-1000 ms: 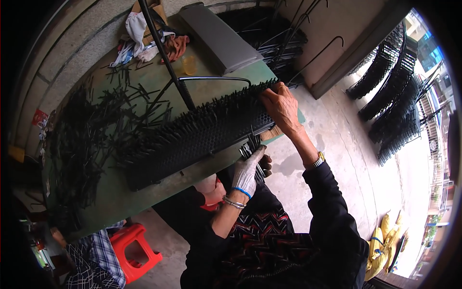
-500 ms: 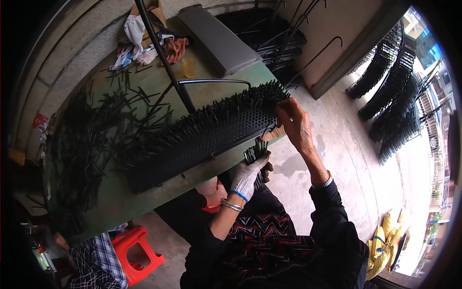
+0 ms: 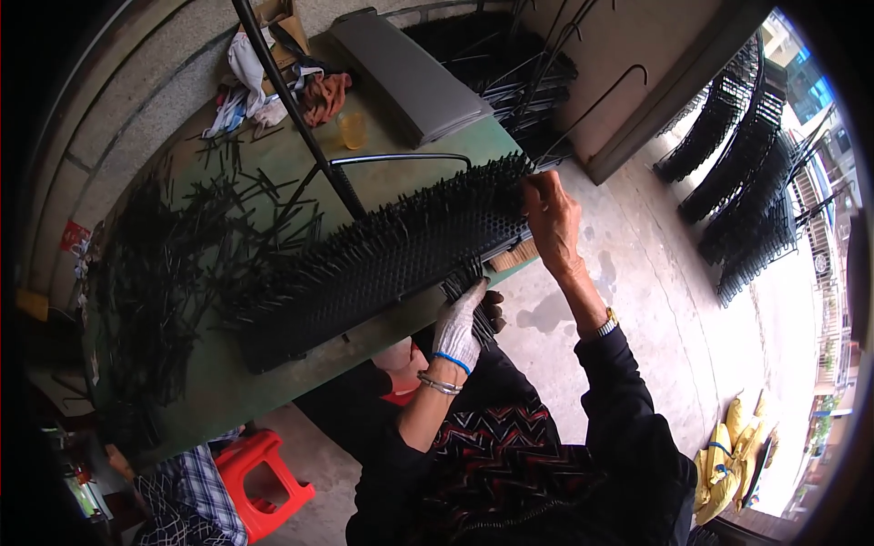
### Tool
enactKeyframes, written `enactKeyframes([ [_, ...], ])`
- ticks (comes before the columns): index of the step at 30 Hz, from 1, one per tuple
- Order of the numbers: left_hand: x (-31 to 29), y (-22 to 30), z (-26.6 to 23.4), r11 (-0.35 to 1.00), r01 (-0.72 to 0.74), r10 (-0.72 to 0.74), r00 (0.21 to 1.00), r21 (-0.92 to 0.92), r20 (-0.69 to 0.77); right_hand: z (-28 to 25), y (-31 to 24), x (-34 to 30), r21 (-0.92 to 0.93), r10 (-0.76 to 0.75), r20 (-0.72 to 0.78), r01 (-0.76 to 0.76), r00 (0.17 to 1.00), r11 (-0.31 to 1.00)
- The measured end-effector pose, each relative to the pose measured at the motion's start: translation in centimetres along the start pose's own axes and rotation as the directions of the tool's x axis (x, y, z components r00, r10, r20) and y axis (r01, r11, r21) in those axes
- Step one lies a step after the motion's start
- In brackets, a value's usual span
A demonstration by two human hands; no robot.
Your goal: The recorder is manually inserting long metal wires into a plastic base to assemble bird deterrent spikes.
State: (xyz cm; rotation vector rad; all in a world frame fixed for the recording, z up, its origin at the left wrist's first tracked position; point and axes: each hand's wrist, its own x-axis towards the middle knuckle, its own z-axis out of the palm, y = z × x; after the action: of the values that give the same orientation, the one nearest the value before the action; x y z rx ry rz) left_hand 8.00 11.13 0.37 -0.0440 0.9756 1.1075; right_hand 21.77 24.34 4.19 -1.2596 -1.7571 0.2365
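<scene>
A long black perforated rack [image 3: 391, 255] lies tilted across the table, its honeycomb holes facing me. Many short black sticks stand in its holes along the far side. Below its near edge, my left hand [image 3: 460, 320], in a whitish glove with dark fingertips, is closed around a bundle of black sticks [image 3: 462, 278]. My bare right hand [image 3: 553, 218] is at the rack's right end, fingers pinched against the last rows of sticks. What sits between those fingertips is too small to make out.
Loose black sticks [image 3: 155, 300] pile up on the green table [image 3: 218, 400] at left. A grey panel stack [image 3: 410, 77], a yellow cup [image 3: 352, 130] and rags [image 3: 323, 96] lie at the back. A black pole [image 3: 291, 100] rises behind the rack. A red stool [image 3: 264, 482] stands below, near another person's plaid sleeve [image 3: 205, 491].
My right hand has risen slightly at the rack's right end. My left hand has shifted a little left with its bundle, nearer the rack's lower edge.
</scene>
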Motion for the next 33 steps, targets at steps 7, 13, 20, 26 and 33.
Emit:
enactKeyframes([
  [7,-0.8,0.0,0.7,1.0,-0.002,0.003,1.0,-0.03,0.013,0.5,-0.3,-0.4,-0.255,-0.169,0.044,0.175,0.985,0.951],
  [13,-1.9,0.0,1.4,0.998,-0.03,0.029,0.999,0.051,0.012,0.4,-0.6,0.3,-0.437,-0.266,0.176,0.317,0.948,0.842],
  [20,-2.1,0.1,0.9,0.997,-0.07,0.069,0.998,0.031,0.012,-3.3,-3.8,-1.6,0.138,0.131,0.776,-0.367,0.618,0.92],
  [26,-2.7,0.3,1.3,0.991,-0.037,0.028,0.997,0.129,0.069,-3.6,-3.8,-3.3,0.22,0.176,0.755,-0.498,0.631,0.839],
  [33,-2.3,0.2,0.6,0.975,-0.074,0.057,0.995,0.21,0.084,-3.9,-3.6,-2.9,0.241,0.121,0.792,-0.488,0.599,0.839],
])
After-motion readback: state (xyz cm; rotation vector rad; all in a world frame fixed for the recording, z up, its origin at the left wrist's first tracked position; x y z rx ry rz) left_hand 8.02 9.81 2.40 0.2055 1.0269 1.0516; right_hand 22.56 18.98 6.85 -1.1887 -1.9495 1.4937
